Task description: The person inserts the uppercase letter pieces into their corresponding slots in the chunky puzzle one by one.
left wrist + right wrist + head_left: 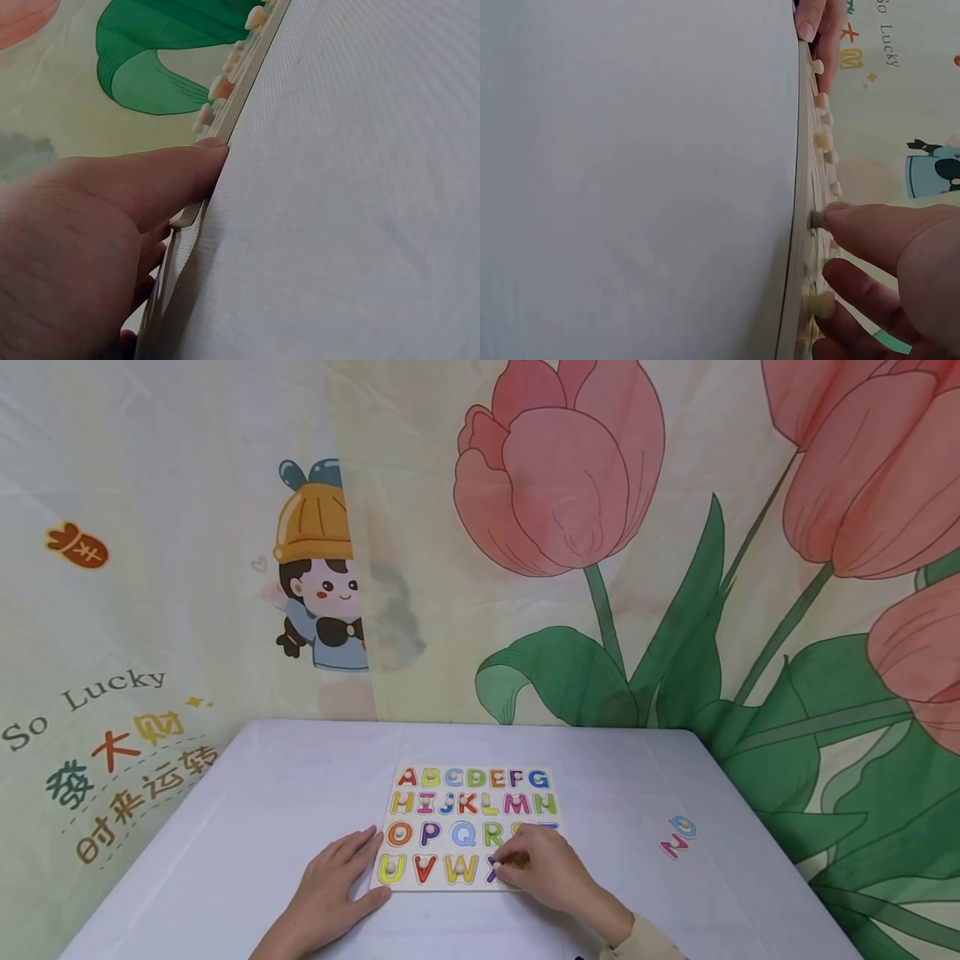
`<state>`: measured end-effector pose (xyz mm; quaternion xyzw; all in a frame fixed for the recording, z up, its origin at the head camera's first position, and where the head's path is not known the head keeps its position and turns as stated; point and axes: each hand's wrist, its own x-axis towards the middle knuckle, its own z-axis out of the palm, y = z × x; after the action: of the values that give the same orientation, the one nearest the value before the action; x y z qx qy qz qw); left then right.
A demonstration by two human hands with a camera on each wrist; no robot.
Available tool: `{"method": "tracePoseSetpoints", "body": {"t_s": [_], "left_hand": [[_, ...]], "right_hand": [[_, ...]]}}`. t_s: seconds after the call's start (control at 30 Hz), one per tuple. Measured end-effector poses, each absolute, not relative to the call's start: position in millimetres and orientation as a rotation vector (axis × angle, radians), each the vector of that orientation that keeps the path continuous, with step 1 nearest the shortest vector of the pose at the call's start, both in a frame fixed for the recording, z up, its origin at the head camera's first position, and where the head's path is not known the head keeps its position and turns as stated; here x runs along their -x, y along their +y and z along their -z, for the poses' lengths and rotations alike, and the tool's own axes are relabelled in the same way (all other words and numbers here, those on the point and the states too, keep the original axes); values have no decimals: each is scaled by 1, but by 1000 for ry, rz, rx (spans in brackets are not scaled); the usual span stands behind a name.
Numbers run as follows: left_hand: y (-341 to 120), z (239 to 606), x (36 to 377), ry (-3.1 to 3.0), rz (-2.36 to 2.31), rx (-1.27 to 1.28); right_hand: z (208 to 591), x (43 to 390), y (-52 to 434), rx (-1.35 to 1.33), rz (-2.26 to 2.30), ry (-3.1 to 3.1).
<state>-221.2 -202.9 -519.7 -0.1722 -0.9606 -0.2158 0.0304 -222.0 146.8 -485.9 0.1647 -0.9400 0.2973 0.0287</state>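
A white wooden alphabet puzzle board [432, 887] lies on the table, with coloured knobbed letters in rows. My left hand [327, 881] rests at its near left corner, fingers extended along the left side. In the left wrist view the thumb [180, 174] presses on the board's edge. My right hand [546, 870] reaches over the lower right of the board. Its thumb and index finger pinch the knob of the purple X piece [491, 870]. The right wrist view shows the thumb against a small greyish knob [817, 220]. This hand hides the board's lower right letters.
Right of the board, two loose letter pieces lie together: a pink one [673, 847] and a blue one [683, 827]. A white cloth [300, 777] covers the table. Behind its far edge hangs a printed curtain [420, 527] with tulips and a cartoon figure.
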Motion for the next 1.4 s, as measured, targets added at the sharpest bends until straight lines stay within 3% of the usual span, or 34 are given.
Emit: {"method": "tracePoseSetpoints", "body": {"t_s": [0.13,0.37,0.73,1.4], "left_hand": [[-202,521,222,-2969,669,535],[-204,519,221,-2947,660,542],[-204,518,219,-2933,668,543],[-204,520,220,-2938,674,533]], "right_hand": [[479,220,172,-457,-934,-2889],[470,213,247,-145,-888,-2820],[475,192,354,28,-606,-2750],[489,197,367,51,-595,-2761]]}}
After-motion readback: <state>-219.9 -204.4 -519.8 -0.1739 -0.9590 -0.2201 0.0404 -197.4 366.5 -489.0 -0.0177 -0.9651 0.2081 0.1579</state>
